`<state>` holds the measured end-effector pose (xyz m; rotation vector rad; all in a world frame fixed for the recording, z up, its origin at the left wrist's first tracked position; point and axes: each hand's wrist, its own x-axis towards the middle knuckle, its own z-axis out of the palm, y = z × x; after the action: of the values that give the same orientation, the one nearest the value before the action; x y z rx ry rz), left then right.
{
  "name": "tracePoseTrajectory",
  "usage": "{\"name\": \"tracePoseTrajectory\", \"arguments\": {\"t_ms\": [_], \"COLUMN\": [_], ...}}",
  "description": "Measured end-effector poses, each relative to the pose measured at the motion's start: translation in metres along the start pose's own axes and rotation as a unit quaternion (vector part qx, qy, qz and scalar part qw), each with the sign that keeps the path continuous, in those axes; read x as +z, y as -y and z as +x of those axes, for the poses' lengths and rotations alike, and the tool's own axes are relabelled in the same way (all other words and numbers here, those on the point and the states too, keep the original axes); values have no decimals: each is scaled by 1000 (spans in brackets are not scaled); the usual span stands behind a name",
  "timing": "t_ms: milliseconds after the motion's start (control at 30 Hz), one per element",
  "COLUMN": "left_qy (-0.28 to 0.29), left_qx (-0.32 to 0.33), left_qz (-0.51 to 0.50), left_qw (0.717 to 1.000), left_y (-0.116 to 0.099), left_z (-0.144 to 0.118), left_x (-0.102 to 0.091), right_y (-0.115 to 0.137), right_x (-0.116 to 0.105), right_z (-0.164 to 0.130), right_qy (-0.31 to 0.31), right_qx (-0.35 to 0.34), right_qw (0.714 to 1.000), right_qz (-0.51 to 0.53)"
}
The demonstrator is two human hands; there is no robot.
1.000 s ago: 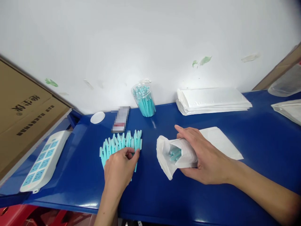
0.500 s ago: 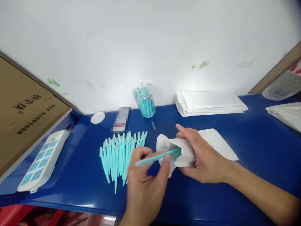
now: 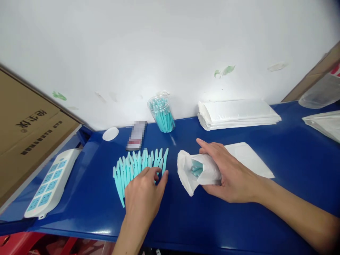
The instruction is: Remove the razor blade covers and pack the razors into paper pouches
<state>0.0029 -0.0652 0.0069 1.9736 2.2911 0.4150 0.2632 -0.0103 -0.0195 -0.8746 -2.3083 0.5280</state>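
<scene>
My right hand is wrapped round a white bag. Its mouth gapes toward the left, and turquoise eyebrow razors show inside. Over a fanned row of turquoise eyebrow razors on the blue table rests my left hand, fingers bent, with thumb and forefinger apart near the row's right end. It covers the lower part of many razors; whether it touches one is hard to see. A flat white bag lies beyond my right wrist.
At the wall stand a clear tub of turquoise razors and a stack of white bags. A white lid, a blurred-out packet, a power strip and a cardboard box are at left. A clear container stands far right.
My left hand has let go of the razor at the bag's mouth and moved left and down onto the row. The razor now sits inside the bag. My right hand keeps its hold.
</scene>
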Motion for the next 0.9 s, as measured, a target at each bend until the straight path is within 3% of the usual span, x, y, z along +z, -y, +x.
{"name": "tracePoseTrajectory", "arguments": {"t_ms": [200, 400, 467, 500, 600, 633, 700, 800, 900], "left_qy": [55, 15, -37, -92, -296, -335, -315, -199, -215], "left_qx": [-5, -2, -13, -21, 24, 57, 133, 183, 163], "left_qz": [12, -81, -130, -166, -285, -311, -314, -288, -296], "left_qw": [998, 997, 991, 982, 911, 888, 886, 919, 916], "left_y": [-5, -4, -5, -8, -26, -35, -50, -58, -49], "left_z": [12, 10, 1, -4, -17, -19, -20, -20, -20], "left_x": [8, 5, 2, 1, 6, 9, 13, 6, -8], "right_y": [-2, -5, -6, -6, -3, -2, 1, 4, 4], "right_x": [1, 0, 0, 0, 1, 1, 1, -2, -4], "right_z": [1, 2, 2, 2, 2, 2, 2, 1, 0], "right_qy": [6, 5, 5, 5, -2, -9, -32, -66, -75], "right_qx": [-13, -14, -10, -7, -1, 0, -6, -21, -6], "right_qw": [1000, 1000, 1000, 1000, 1000, 1000, 999, 997, 997], "right_qz": [-8, -19, -14, -11, 1, 6, 14, 23, 32]}}
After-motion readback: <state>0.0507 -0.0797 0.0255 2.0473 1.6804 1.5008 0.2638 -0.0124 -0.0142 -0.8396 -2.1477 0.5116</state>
